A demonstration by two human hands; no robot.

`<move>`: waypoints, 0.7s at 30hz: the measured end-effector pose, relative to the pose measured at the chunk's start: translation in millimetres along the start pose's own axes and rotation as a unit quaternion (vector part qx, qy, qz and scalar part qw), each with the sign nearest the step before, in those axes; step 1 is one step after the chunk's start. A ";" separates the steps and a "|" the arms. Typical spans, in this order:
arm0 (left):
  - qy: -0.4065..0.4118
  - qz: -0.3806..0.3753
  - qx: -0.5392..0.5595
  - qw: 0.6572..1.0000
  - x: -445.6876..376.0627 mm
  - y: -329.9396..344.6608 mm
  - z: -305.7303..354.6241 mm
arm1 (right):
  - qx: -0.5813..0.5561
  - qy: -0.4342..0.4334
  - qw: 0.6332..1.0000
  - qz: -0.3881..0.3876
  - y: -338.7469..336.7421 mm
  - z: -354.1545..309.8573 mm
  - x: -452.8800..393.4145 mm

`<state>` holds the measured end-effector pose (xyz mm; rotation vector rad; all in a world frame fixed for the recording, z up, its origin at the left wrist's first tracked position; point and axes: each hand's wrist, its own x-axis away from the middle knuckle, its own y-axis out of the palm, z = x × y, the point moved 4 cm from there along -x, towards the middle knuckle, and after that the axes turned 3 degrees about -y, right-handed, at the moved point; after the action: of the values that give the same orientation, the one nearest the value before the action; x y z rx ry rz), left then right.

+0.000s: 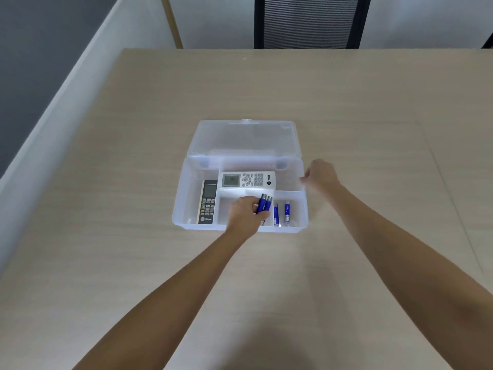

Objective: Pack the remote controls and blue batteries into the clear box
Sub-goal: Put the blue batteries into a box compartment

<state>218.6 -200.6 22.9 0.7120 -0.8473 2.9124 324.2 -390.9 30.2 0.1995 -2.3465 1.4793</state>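
Observation:
The clear box (178, 209) lies open on the table, its lid (244, 137) tilted back. A dark remote (207, 202) lies lengthwise in the left compartment. A white remote (248, 179) lies crosswise in the rear compartment. Two blue batteries (281, 212) rest in the front right compartment. My left hand (245, 216) hovers over the front middle compartment, shut on two more blue batteries (264, 203). My right hand (320, 176) grips the box's right rim, fingers curled on the wall.
The box sits mid-table on a light wooden tabletop (346, 102). A black mesh chair (309, 21) stands behind the far edge. A white partition wall (66, 97) runs along the left side of the table.

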 end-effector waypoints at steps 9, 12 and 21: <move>0.085 -0.036 -0.344 0.934 -20.3 64.1 58.3 | -0.010 0.008 0.993 -0.119 12.5 15.8 -14.8; 0.039 -0.069 -0.369 0.926 -22.2 82.5 47.6 | 0.004 -0.015 0.993 -0.119 13.8 17.5 -15.5; 0.048 -0.047 -0.264 0.962 -13.4 63.7 43.7 | 0.002 0.004 0.993 -0.122 18.4 16.1 -30.2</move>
<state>239.4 -276.0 17.8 0.5368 -1.4434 2.4349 343.0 -399.3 -2.7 0.4630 -2.2218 1.3638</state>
